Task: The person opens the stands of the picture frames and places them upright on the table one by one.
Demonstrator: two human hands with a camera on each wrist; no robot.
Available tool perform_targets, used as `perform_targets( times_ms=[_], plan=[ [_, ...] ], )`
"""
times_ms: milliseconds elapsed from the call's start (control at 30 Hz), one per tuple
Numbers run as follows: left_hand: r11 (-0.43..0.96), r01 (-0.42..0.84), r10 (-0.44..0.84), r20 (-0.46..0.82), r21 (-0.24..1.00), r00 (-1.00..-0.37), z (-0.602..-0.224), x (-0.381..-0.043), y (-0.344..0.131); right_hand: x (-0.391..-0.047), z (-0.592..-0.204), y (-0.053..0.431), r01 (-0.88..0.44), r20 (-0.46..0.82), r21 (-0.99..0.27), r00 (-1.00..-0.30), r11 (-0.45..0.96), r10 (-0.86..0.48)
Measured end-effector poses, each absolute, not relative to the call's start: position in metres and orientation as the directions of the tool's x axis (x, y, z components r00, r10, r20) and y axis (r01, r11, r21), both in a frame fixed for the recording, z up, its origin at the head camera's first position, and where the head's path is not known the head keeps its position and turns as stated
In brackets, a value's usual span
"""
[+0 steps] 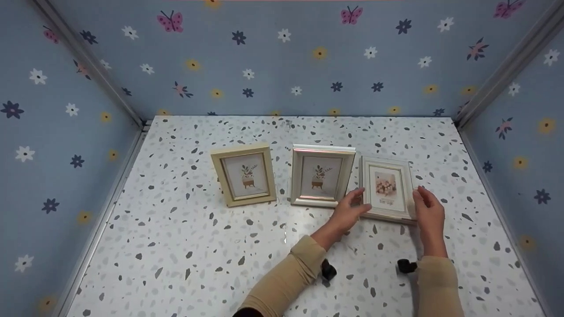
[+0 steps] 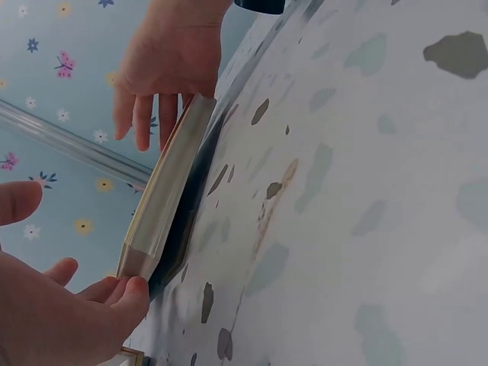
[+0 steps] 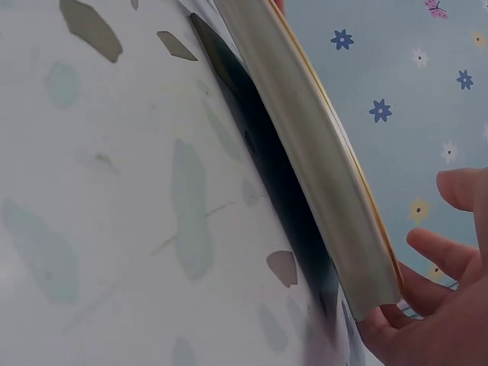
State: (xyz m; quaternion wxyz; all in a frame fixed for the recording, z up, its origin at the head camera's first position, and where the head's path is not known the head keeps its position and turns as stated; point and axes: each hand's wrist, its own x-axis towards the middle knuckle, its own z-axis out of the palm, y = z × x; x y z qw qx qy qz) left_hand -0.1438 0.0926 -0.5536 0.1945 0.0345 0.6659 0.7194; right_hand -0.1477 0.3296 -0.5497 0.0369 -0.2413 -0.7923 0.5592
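A pale silver-white picture frame [image 1: 410, 207] with a flower print lies face up between both hands, low over the speckled tabletop, with a dark gap or shadow under its near edge. My left hand [image 1: 348, 212] holds its left edge; in the left wrist view, fingertips [image 2: 131, 293] meet the corner while the thumb stands apart. At the opposite edge my right hand [image 1: 429, 215] holds on, its lower fingers [image 3: 381, 324] bent under the corner and the thumb off the frame. Just left of the left hand, a silver picture frame [image 1: 324, 149] stands upright.
A gold picture frame [image 1: 220, 176] stands further left, showing a potted plant print like the silver one's. Blue flowered walls [image 1: 282, 53] enclose the speckled tabletop [image 1: 176, 246] at the back and both sides. Black wrist-worn pieces [image 1: 328, 269] project below the hands.
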Motion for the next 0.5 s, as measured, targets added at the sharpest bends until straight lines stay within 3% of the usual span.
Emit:
perform_targets(
  times_ms=[300,500],
  plan=[
    [-0.075,-0.264,0.301,-0.230,0.962,-0.925,-0.553,-0.149,0.100,-0.149,-0.548,0.333,0.332,-0.295,-0.941,-0.898,0.062,0.327],
    [-0.081,-0.285,0.293,-0.250,0.955,-0.923,-0.556,-0.152,0.105,-0.150,-0.547,0.336,0.336,-0.313,-0.941,-0.900,0.027,0.303]
  ],
)
